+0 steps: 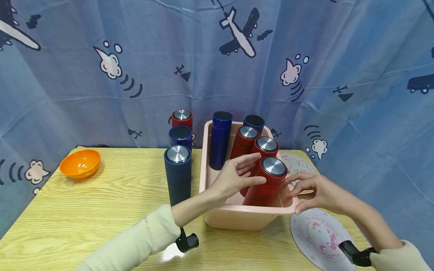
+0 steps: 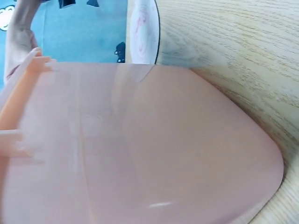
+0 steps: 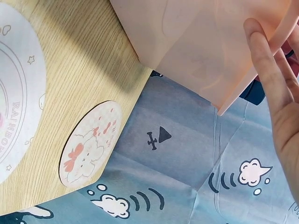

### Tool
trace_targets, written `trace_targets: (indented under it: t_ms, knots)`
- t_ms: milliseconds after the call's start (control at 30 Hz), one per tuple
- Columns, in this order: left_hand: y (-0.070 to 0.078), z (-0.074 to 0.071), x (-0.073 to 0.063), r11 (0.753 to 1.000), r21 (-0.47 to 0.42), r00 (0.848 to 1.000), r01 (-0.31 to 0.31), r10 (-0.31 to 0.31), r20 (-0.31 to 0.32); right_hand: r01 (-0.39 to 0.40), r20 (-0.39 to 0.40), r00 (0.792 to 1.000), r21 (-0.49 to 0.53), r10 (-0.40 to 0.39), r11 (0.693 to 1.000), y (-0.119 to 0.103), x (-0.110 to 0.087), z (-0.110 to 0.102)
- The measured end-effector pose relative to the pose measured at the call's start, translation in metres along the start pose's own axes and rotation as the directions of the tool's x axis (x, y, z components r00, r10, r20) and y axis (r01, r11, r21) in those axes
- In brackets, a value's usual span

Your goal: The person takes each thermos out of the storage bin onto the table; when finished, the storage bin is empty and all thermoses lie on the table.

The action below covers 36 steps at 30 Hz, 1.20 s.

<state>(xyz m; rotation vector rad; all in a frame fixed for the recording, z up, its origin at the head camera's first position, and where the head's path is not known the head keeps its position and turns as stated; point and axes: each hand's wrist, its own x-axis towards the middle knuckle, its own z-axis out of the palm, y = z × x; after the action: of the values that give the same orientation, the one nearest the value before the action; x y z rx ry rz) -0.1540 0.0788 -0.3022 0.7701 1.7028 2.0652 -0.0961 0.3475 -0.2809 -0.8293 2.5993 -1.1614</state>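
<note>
A pale pink plastic bin point(image 1: 234, 220) stands on the table and appears in all three views. Inside are three red thermos flasks with silver lids, the front red flask point(image 1: 271, 177) closest to me, and two blue flasks, one the left blue flask point(image 1: 220, 141). My left hand point(image 1: 230, 177) reaches over the bin, fingers and thumb extended beside the front red flask; whether they touch it I cannot tell. With my right hand point(image 1: 315, 192) I pinch the bin's right front rim, the thumb point(image 3: 257, 39) outside and fingers over the edge.
Left of the bin, a dark blue flask point(image 1: 178, 177), a blue flask point(image 1: 180, 135) and a red flask point(image 1: 182, 117) stand in a row. An orange bowl point(image 1: 80, 163) sits far left. Round mats, including a white one point(image 1: 322, 235), lie right. A patterned curtain point(image 1: 152, 75) hangs behind.
</note>
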Motion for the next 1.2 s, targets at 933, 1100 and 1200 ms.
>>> trace_targets:
  t_ms: [933, 1100, 1200]
  knots:
    - [-0.006, 0.016, 0.007, 0.991, 0.126, 0.986, 0.040, -0.060, 0.157, 0.065, -0.039, 0.997, -0.092, -0.069, 0.994, 0.001, 0.001, 0.003]
    - [-0.007, 0.016, 0.009, 0.969, 0.247, 0.987, 0.004, -0.043, 0.152, 0.072, -0.032, 0.997, -0.061, -0.074, 0.996, 0.002, 0.001, 0.004]
    - [-0.007, 0.015, 0.009, 0.942, 0.336, 0.989, -0.009, -0.040, 0.139, 0.075, -0.028, 0.997, -0.043, -0.076, 0.996, 0.003, 0.001, 0.004]
